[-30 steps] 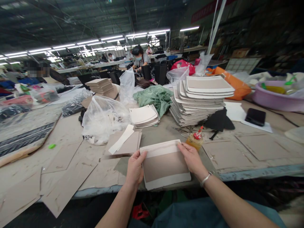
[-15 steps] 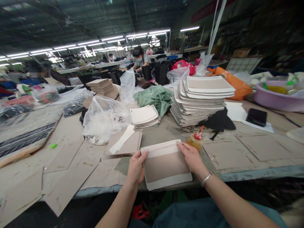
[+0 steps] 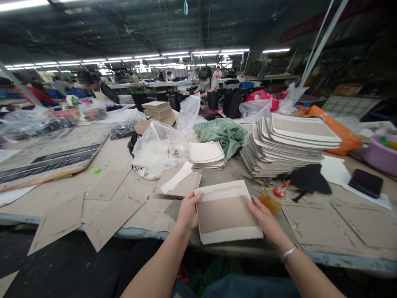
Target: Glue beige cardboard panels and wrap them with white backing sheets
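Observation:
Both hands hold up a grey cardboard panel [image 3: 228, 213] with white strips folded along its edges, tilted over the table's front edge. My left hand [image 3: 188, 210] pinches its left side, thumb on the face. On the right side, my right hand [image 3: 263, 217] grips it, with the fingers mostly behind the panel. Just beyond the right hand stands a glue bottle [image 3: 273, 198] with a red nozzle. Scissors [image 3: 256, 183] lie behind the panel. A tall stack of similar panels [image 3: 285, 145] rises at the right. Two white strips [image 3: 177, 178] rest on some plain cardboard pieces [image 3: 192, 184] at the left.
A clear plastic bag [image 3: 158, 151], a small stack of white-faced pieces [image 3: 207, 155] and a green bag [image 3: 221, 134] sit behind. Loose cardboard sheets [image 3: 113, 219] overhang the front edge at left. A phone [image 3: 366, 183] lies right. Co-workers [image 3: 207, 80] sit farther back.
The camera view has swung left, so the scene sits farther right. My right hand has slid lower along the panel's right side; the left hand keeps its hold.

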{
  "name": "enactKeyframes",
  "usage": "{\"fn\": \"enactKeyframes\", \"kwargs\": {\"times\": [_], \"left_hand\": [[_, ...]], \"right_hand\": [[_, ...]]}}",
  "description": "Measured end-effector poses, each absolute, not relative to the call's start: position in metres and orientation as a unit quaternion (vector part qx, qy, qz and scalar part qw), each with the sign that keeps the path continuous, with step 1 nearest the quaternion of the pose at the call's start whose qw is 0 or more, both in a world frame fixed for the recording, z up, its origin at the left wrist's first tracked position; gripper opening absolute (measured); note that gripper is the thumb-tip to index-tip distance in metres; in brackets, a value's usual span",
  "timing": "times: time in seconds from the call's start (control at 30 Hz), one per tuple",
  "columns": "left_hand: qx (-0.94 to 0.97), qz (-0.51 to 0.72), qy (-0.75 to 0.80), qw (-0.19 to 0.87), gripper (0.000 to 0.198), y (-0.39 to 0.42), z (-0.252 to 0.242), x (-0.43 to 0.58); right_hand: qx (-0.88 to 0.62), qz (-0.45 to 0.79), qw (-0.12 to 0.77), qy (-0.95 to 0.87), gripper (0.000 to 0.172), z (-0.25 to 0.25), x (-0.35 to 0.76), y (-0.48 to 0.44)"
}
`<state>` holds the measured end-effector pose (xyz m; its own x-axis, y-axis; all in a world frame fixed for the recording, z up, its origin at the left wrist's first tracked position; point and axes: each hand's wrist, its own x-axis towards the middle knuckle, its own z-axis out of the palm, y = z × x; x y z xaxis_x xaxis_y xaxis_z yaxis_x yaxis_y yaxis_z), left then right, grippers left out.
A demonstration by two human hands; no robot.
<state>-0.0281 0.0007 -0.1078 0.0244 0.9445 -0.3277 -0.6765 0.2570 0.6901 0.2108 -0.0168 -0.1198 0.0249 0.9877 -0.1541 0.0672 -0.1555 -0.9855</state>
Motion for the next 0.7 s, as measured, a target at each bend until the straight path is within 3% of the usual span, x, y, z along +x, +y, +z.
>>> {"fn": "enactKeyframes", "kwargs": {"times": [0.17, 0.47, 0.7], "left_hand": [[0.109, 0.600, 0.376, 0.698, 0.026, 0.006, -0.097, -0.043], [0.196, 0.607, 0.342, 0.690, 0.048, -0.001, -0.089, -0.041], [0.200, 0.579, 0.301, 0.731, 0.036, -0.002, -0.085, -0.044]], "right_hand": [[-0.542, 0.514, 0.412, -0.523, 0.069, -0.110, 0.204, -0.033], [-0.530, 0.501, 0.467, -0.500, 0.056, -0.092, 0.195, -0.040], [-0.512, 0.476, 0.531, -0.479, 0.050, -0.066, 0.191, -0.043]]}}
